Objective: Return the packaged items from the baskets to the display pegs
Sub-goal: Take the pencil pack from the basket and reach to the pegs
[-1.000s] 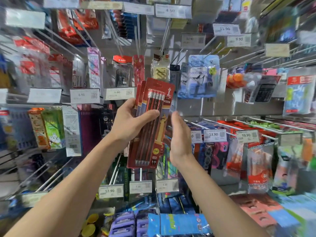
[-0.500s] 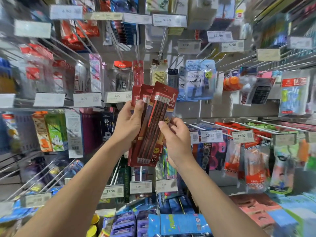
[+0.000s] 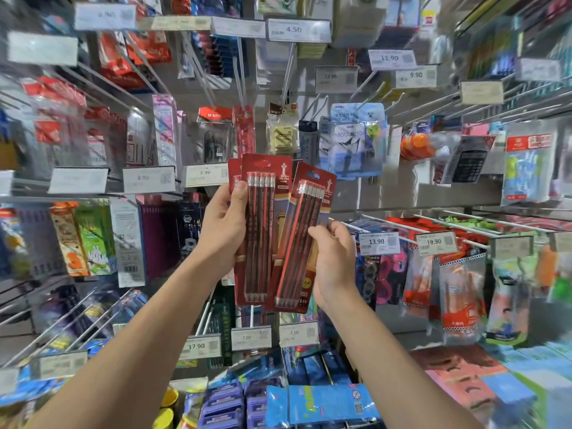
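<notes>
1. The red card blister pack of dark pencils (image 3: 301, 239) is pinched in the right hand (image 3: 332, 264). The thumb lies on its front right edge and the other fingers (image 3: 342, 230) curl behind. The pack tilts, with its hang-hole end well above the fingertips and its foot below the palm.
2. Just left of those fingers, the left hand (image 3: 221, 233) grips a small stack of matching red pencil packs (image 3: 258, 230). The thumb presses flat on the front card and the remaining fingers are wrapped behind, out of sight. The two lots overlap low down; I cannot tell if they touch.
3. Above the left thumb and beyond reach of either set of fingertips, a hanging red pencil pack (image 3: 244, 128) marks what looks like the home peg. A white price tag (image 3: 205, 174) sits just above the left knuckles.
4. I'd judge the hanging not yet begun.
5. What could go wrong:
   - The right grip sits low on the card, so the hole end may wobble and miss the peg tip or catch the tag.
   - The left stack is held mostly by one thumb and could fan out and drop.
   - Pegs crowd together here, so the pack could land on the wrong one.
</notes>
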